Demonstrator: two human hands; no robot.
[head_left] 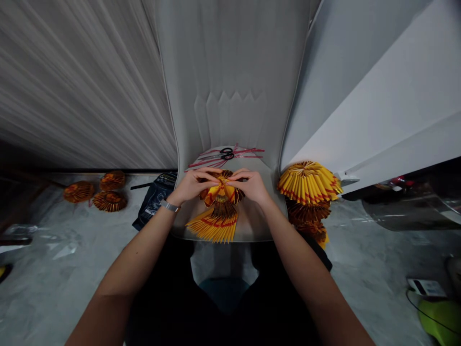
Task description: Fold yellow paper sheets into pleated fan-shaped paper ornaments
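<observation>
A yellow and gold pleated paper fan [215,226] with red markings lies on the grey chair seat [252,223], its spread edge toward me. At its narrow upper part, my left hand [196,185] pinches the folded paper from the left. My right hand [250,185] closes on the same part from the right, thumb and fingers together. The two hands nearly meet over the top of the folds, hiding part of it. Just beyond them lie black-handled scissors [226,154] across several red strips [248,153].
Several pleated gold paper rounds [110,201] sit on the floor at left, near a dark printed bag [155,199]. At right is a stack of yellow pleated paper pieces [309,183] beside a white panel [389,129]. The chair back [234,57] rises ahead.
</observation>
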